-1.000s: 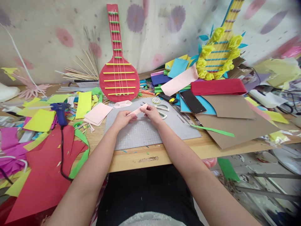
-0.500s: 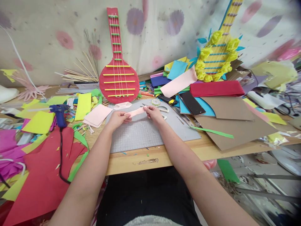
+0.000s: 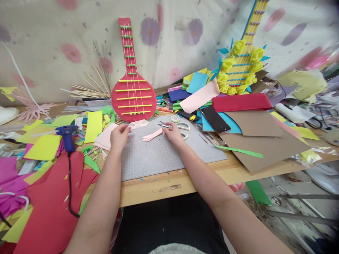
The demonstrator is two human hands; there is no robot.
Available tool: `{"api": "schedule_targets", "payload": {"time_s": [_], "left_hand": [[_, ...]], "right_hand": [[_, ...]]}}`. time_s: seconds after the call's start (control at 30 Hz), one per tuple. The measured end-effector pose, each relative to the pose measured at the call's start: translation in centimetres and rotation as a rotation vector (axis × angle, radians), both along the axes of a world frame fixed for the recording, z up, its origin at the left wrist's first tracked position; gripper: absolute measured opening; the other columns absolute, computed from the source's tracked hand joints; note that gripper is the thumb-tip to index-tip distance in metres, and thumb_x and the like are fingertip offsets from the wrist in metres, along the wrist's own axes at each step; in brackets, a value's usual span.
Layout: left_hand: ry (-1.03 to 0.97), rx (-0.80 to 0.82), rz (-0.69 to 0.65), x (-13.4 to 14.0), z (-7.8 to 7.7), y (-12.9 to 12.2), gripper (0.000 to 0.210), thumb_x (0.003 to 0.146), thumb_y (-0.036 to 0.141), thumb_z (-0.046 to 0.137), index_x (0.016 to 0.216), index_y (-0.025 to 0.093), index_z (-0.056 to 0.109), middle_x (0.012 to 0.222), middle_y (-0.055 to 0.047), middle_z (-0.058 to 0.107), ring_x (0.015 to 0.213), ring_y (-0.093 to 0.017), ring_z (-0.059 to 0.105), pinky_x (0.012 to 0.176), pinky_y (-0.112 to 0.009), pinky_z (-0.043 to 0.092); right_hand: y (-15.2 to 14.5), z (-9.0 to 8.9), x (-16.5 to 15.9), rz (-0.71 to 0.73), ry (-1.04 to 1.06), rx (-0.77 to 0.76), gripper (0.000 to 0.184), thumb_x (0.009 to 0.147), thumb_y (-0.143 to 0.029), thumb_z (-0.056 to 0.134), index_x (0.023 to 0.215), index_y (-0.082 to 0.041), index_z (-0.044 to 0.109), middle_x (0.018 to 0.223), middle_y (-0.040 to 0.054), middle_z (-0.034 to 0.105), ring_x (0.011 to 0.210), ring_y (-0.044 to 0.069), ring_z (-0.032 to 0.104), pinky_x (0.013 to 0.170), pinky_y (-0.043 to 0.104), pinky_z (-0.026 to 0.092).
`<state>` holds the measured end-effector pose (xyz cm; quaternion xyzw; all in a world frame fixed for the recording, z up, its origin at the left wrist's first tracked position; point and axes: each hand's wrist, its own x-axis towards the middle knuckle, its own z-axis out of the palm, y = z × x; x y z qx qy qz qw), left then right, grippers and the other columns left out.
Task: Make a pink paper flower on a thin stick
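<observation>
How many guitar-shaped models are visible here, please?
2: the red model is behind the grey mat, left of centre; the yellow model is at the back right, its top cut off. Others may be hidden.

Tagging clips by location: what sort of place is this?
Looks like a craft workspace, perhaps a small studio. A blue glue gun lies among coloured paper scraps, scissors lie on a gray cutting mat, and a red paper banjo stands behind.
</observation>
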<state>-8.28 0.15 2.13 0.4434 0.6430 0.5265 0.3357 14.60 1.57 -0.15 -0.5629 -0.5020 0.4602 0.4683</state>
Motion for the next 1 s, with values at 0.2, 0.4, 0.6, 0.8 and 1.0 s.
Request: {"api": "schedule_targets", "payload": {"time_s": [0.2, 0.4, 0.6, 0.8, 1.0], "left_hand": [[-0.062, 0.158, 0.248, -2.8, -0.3, 3.6, 0.041, 0.067, 0.012, 0.056, 0.109, 0.013, 0.053, 0.112, -0.015, 0.060, 0.105, -0.021, 0.059, 0.091, -0.035, 0.047], [-0.187, 0.086, 0.069, -4.0, 0.8, 7.5, 0.062, 0.058, 0.003, 0.059, 0.116, 0.019, 0.045, 0.122, -0.013, 0.054, 0.110, -0.020, 0.056, 0.090, -0.035, 0.048], [-0.262, 0.020, -0.052, -3.4, 0.5, 7.8, 0.046, 0.056, 0.003, 0.054, 0.101, 0.017, 0.053, 0.105, -0.010, 0.064, 0.092, -0.017, 0.063, 0.082, -0.031, 0.051], [-0.254, 0.140, 0.000, -2.5, 0.3, 6.7, 0.050, 0.063, 0.009, 0.052, 0.112, 0.017, 0.052, 0.119, -0.011, 0.059, 0.095, -0.016, 0.063, 0.082, -0.029, 0.052], [-0.185, 0.199, -0.081, 1.8, 0.3, 8.6, 0.055, 0.066, 0.010, 0.050, 0.121, 0.020, 0.050, 0.117, -0.007, 0.061, 0.101, -0.016, 0.061, 0.082, -0.029, 0.052]], "right_hand": [[1.6, 1.9, -0.3, 0.006, 0.083, -0.034, 0.024, 0.067, -0.024, 0.060, 0.089, -0.019, 0.053, 0.066, -0.0029, 0.054, 0.054, 0.009, 0.049, 0.046, 0.020, 0.038], [6.1, 3.0, -2.4, 0.035, 0.214, -0.017, 0.034, 0.061, -0.015, 0.061, 0.093, -0.021, 0.057, 0.107, 0.0049, 0.060, 0.095, 0.014, 0.056, 0.080, 0.029, 0.046], [10.1, 2.7, -4.7, 0.140, 0.463, -0.042, 0.023, 0.075, -0.034, 0.051, 0.095, -0.022, 0.053, 0.112, 0.0039, 0.058, 0.089, 0.011, 0.056, 0.076, 0.026, 0.046], [11.0, 2.0, -4.7, 0.035, 0.485, -0.033, 0.032, 0.077, -0.039, 0.046, 0.105, -0.024, 0.049, 0.113, 0.0043, 0.056, 0.080, 0.011, 0.056, 0.068, 0.026, 0.046], [11.9, 2.1, -0.4, -0.105, 0.464, 0.128, 0.038, 0.070, -0.036, 0.049, 0.106, -0.023, 0.048, 0.105, 0.0033, 0.058, 0.076, 0.010, 0.055, 0.067, 0.025, 0.045]]}}
